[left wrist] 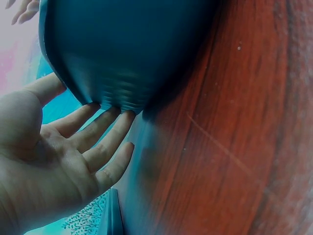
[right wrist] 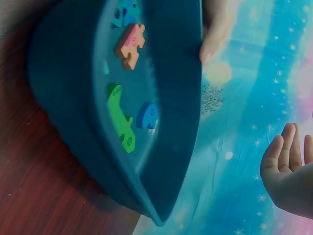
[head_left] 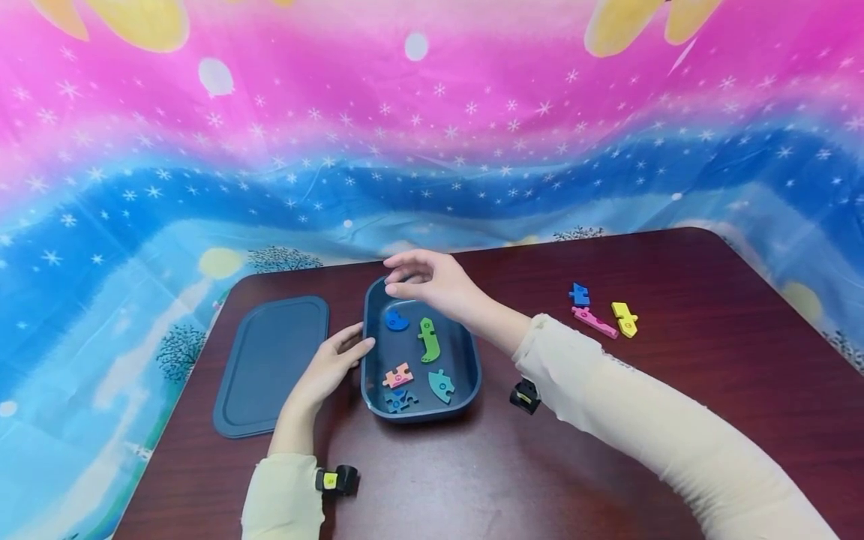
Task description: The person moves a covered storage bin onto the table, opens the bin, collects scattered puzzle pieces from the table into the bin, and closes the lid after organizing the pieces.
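My left hand touches the outer left wall of a dark blue box, fingertips against the side and thumb at the rim. Its fingers are nearly straight. Above the far end of the box hovers my right hand, fingers loosely bent, with nothing visible between them. Inside the box lie a blue rounded puzzle piece, a long green piece, an orange and pink piece, a teal piece and a blue patterned piece.
Flat on the table to the left of the box is a dark blue lid. Toward the right lie a blue piece, a pink piece and a yellow piece. A patterned cloth hangs behind the table.
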### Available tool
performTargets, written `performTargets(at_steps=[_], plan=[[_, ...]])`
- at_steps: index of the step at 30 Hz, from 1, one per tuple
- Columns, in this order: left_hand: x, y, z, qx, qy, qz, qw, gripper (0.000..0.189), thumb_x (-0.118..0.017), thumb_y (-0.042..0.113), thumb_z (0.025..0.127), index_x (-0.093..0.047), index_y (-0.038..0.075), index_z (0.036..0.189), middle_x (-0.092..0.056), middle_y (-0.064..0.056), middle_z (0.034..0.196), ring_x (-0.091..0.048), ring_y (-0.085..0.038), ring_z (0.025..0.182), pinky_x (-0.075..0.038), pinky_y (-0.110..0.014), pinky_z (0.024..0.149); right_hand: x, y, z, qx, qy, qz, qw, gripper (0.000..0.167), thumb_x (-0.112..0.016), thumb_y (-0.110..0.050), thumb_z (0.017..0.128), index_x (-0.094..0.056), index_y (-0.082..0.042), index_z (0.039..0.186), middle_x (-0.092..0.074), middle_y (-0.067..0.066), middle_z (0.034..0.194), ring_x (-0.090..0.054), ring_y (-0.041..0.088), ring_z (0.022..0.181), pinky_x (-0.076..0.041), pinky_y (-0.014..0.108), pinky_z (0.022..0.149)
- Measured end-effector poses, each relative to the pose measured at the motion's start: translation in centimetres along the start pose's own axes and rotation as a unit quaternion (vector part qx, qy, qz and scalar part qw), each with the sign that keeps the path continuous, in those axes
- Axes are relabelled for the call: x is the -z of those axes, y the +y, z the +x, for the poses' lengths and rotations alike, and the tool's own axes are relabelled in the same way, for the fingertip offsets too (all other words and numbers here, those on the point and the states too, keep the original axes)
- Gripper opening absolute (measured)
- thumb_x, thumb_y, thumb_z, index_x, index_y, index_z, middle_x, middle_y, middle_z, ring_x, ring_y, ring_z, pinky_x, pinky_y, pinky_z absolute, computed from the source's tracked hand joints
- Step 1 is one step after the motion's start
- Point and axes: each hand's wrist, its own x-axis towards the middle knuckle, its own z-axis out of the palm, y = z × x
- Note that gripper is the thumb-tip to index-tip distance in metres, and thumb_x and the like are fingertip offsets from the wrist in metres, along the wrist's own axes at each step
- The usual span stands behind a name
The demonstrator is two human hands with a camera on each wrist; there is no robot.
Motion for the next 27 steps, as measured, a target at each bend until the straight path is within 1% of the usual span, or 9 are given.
performTargets(at_steps=[8, 13, 20, 24, 27], plan=[[0.0, -0.2, 0.1, 0.002, 0.000, -0.002, 1.0000, 0.059, -0.057, 0.031, 0.102, -0.038, 0.005, 0.152, -0.042, -0.022, 0.151, -0.040, -0.036, 0.138, -0.039, -0.053, 0.108, 0.8, 0.7, -1.4, 0.024, 0.005, -0.032, 0.9992, 0.033, -0.070, -0.023, 0.094, -0.066, -0.015, 0.126, -0.070, 0.002, 0.109, -0.065, 0.017, 0.100, -0.053, 0.037, 0.090], [0.1, -0.4, 0.1, 0.001, 0.002, 0.000, 1.0000, 0.060, -0.058, 0.031, 0.102, -0.038, 0.004, 0.151, -0.042, -0.022, 0.150, -0.041, -0.036, 0.138, -0.039, -0.053, 0.107, 1.7, 1.2, -2.0, 0.033, 0.007, -0.036, 0.9988, 0.032, -0.070, -0.022, 0.094, -0.066, -0.013, 0.125, -0.069, 0.003, 0.109, -0.064, 0.018, 0.100, -0.053, 0.038, 0.089], [0.1, -0.4, 0.1, -0.001, 0.005, -0.002, 1.0000, 0.063, -0.060, 0.035, 0.100, -0.039, 0.005, 0.151, -0.043, -0.021, 0.150, -0.041, -0.034, 0.138, -0.040, -0.051, 0.107, 3.1, 1.9, -2.5, 0.033, 0.012, -0.047, 0.9983, 0.031, -0.071, -0.021, 0.094, -0.067, -0.013, 0.124, -0.070, 0.004, 0.106, -0.064, 0.020, 0.097, -0.053, 0.042, 0.086], [0.1, -0.4, 0.1, -0.002, 0.006, -0.002, 1.0000, 0.064, -0.060, 0.037, 0.099, -0.039, 0.006, 0.151, -0.043, -0.021, 0.150, -0.040, -0.035, 0.138, -0.040, -0.052, 0.107, 4.0, 2.3, -3.2, 0.033, 0.017, -0.050, 0.9981, 0.029, -0.070, -0.020, 0.094, -0.067, -0.012, 0.122, -0.069, 0.005, 0.107, -0.064, 0.020, 0.097, -0.053, 0.044, 0.087], [0.2, -0.4, 0.1, -0.002, 0.003, -0.001, 1.0000, 0.065, -0.060, 0.038, 0.099, -0.039, 0.006, 0.151, -0.042, -0.021, 0.150, -0.040, -0.035, 0.139, -0.039, -0.052, 0.108, 4.6, 2.5, -3.7, 0.032, 0.022, -0.062, 0.9973, 0.028, -0.068, -0.022, 0.096, -0.068, -0.013, 0.122, -0.069, 0.003, 0.109, -0.064, 0.019, 0.099, -0.053, 0.042, 0.087]])
